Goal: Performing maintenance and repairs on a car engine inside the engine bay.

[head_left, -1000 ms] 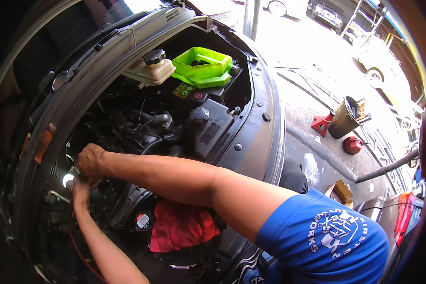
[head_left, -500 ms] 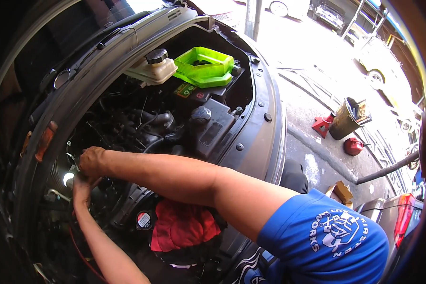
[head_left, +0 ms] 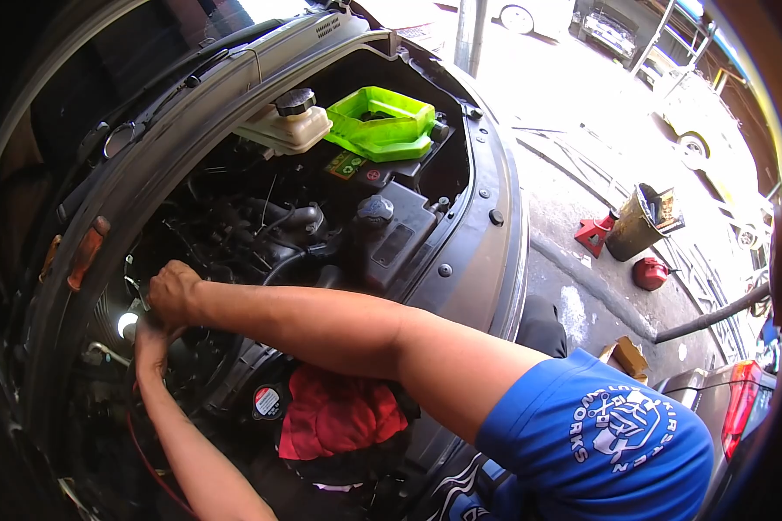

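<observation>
Deep in the left side of the engine bay, my two hands are close together. My right hand [head_left: 174, 293] reaches across from the right, its fingers curled closed. A thin shiny metal piece [head_left: 133, 286] shows beside its knuckles; whether I grip it is unclear. Just below, my left hand [head_left: 154, 337] comes up from the lower edge, its fingers mostly hidden under the right hand and in shadow. A bright round light [head_left: 128, 326] glows next to my left hand. The dark engine [head_left: 278, 234] lies beyond my right forearm.
A green cut-open jug [head_left: 382, 143] rests by a white reservoir with a black cap [head_left: 291, 126]. A red cloth [head_left: 343, 417] lies near the radiator cap [head_left: 267, 401]. Orange-handled tools [head_left: 87, 253] sit along the left edge. A red jack stand [head_left: 594, 233] and bin [head_left: 630, 227] stand outside.
The whole view has shifted slightly. Both hands stay together at the same spot in the engine bay, with hardly any visible movement.
</observation>
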`<state>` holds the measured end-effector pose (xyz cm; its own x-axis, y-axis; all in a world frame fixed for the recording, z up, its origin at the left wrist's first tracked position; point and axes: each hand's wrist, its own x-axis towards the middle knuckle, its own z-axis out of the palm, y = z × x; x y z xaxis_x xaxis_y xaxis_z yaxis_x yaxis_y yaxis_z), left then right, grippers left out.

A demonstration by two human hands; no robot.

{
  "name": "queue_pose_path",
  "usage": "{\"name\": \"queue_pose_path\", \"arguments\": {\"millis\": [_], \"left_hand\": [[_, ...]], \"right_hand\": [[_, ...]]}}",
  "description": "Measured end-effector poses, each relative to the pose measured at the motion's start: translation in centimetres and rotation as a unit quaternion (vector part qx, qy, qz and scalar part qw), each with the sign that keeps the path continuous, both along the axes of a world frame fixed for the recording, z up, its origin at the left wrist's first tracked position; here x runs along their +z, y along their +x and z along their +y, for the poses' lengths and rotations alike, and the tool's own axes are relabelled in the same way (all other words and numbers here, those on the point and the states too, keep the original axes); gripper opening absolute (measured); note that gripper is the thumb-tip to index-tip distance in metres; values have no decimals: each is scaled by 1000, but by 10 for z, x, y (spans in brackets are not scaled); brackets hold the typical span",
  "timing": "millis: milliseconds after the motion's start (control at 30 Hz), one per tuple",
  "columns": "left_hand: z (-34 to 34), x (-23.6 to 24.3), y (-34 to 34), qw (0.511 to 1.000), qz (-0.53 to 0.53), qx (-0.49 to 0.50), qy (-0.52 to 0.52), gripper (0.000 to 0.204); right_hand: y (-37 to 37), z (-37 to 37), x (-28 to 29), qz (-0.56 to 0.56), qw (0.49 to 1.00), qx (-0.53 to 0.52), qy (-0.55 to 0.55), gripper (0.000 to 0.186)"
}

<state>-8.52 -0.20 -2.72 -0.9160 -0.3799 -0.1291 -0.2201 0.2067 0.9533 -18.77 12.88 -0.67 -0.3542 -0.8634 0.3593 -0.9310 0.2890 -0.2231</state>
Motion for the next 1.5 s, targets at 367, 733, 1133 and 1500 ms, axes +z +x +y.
{"name": "queue_pose_path", "arguments": {"millis": [367,733,1133,1500], "left_hand": [[-3,-10,-2,1000,19,10,0,51],[8,-2,-11,993,-51,-50,-91,46],[25,15,1,997,-30,-37,-57,29],[20,12,-1,998,-15,-20,-53,21]], "right_hand": [[2,5,8,-4,1000,-16,5,26],[-6,23,24,93,990,31,105,37],[0,37,42,96,986,73,119,23],[-2,32,35,100,991,59,74,24]]}}
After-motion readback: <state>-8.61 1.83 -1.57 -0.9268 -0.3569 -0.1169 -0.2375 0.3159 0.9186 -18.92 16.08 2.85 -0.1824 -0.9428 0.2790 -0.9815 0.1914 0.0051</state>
